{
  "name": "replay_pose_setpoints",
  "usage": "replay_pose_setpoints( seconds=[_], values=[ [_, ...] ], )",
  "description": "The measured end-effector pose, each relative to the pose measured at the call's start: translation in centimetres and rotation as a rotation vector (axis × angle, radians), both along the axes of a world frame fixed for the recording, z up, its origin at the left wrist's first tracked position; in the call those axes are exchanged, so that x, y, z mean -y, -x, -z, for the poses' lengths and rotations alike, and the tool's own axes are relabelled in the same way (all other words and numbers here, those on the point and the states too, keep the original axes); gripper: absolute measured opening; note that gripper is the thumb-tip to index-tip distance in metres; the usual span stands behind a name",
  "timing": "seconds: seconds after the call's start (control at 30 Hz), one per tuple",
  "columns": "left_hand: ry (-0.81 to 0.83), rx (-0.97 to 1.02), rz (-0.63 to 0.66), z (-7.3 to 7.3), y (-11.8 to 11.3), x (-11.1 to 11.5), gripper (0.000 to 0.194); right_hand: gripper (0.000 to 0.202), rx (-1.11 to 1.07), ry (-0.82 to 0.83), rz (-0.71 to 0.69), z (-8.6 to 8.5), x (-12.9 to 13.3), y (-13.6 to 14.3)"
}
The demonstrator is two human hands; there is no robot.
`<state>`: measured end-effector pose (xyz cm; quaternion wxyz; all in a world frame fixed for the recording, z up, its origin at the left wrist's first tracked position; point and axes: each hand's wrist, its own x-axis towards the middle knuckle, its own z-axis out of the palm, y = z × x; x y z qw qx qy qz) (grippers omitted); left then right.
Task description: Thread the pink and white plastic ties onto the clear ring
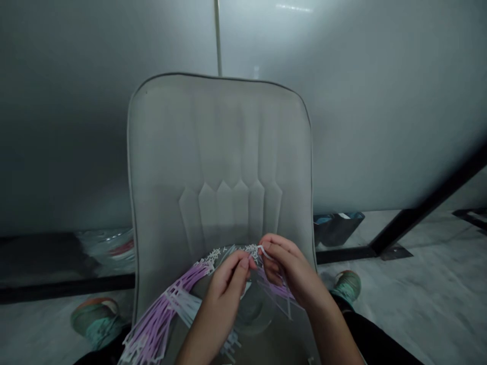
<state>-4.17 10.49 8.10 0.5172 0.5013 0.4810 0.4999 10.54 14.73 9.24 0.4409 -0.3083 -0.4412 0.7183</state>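
Both hands meet over the seat of a grey chair. My left hand [236,271] is closed in a pinch, with thumb and forefinger pressed together; what lies between them is too small to make out. My right hand [279,258], just beside it, pinches a thin white strip [266,252]. Small white pieces [215,255] lie in a pile behind the fingers. To the left, a bundle of purple strips with white ends [163,314] spreads over the seat edge. Pale strips [186,306] cross beside it, and more purple strips [279,290] show under my right hand.
The padded grey chair back [220,152] rises ahead, against a pale panel wall [380,101]. A clear plastic bag [110,248] lies at the left, a dark bag [338,228] at the right. A black metal bar [429,203] slants at right. Two shoes flank the chair.
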Motion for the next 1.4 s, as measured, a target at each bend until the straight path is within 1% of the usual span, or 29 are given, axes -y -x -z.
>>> replay_pose_setpoints(
  seconds=[0.23, 0.37, 0.67, 0.87, 0.93, 1.17, 1.4],
  values=[
    [0.032, 0.111, 0.038, 0.6, -0.2, -0.2, 0.034, 0.024, 0.109, -0.049, 0.005, -0.3, 0.1, 0.1],
    [0.047, 0.126, 0.035, 0.7, -0.1, -0.2, 0.034, 0.027, 0.109, -0.072, 0.031, -0.1, 0.0, 0.0],
    [0.083, 0.131, 0.048, 0.9, 0.0, -0.3, 0.037, 0.028, 0.072, -0.117, 0.039, 0.3, 0.0, -0.2],
    [0.083, 0.203, 0.053, 1.1, -0.6, -0.2, 0.040, 0.032, 0.098, -0.181, -0.044, 0.2, 0.3, 0.4],
    [0.079, 0.221, 0.052, 1.2, -0.8, -0.3, 0.042, 0.033, 0.099, -0.186, -0.046, 0.3, 0.4, 0.6],
    [0.077, 0.198, -0.013, 1.1, -0.9, -0.2, 0.049, 0.039, 0.152, -0.197, -0.032, 0.8, 0.2, 1.3],
    [-0.039, 0.061, -0.002, 1.4, -0.6, -0.1, 0.037, 0.037, 0.149, -0.251, -0.032, 0.9, 0.3, 1.5]
  ],
)
